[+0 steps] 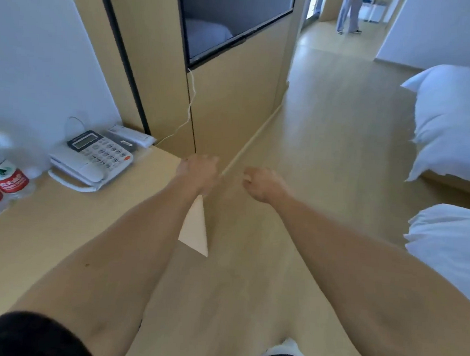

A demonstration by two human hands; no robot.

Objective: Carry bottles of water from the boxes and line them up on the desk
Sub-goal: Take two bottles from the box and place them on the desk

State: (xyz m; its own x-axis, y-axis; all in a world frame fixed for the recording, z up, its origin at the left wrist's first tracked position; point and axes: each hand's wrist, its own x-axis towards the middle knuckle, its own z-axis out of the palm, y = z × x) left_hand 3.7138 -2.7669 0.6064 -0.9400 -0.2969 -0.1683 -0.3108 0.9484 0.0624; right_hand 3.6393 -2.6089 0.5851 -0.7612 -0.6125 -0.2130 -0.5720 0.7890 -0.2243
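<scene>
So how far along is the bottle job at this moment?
Partly done: at least two red-labelled water bottles already stand together on the desk, left of the telephone. Nothing is in hand: the left hand and right hand are loosely curled and hold nothing. No boxes are in view, so how many bottles remain is unclear.

Hotel room: white-linen beds (454, 121), desk (57, 235) with telephone (93, 159), wall-mounted TV (228, 21).

Beside the white, smooth plastic desk telephone (90, 159), clear glossy plastic water bottles (4, 181) with red labels stand on the pale matt wood-look desk (66, 221); beyond it, soft white cloth bedding (454, 121).
</scene>
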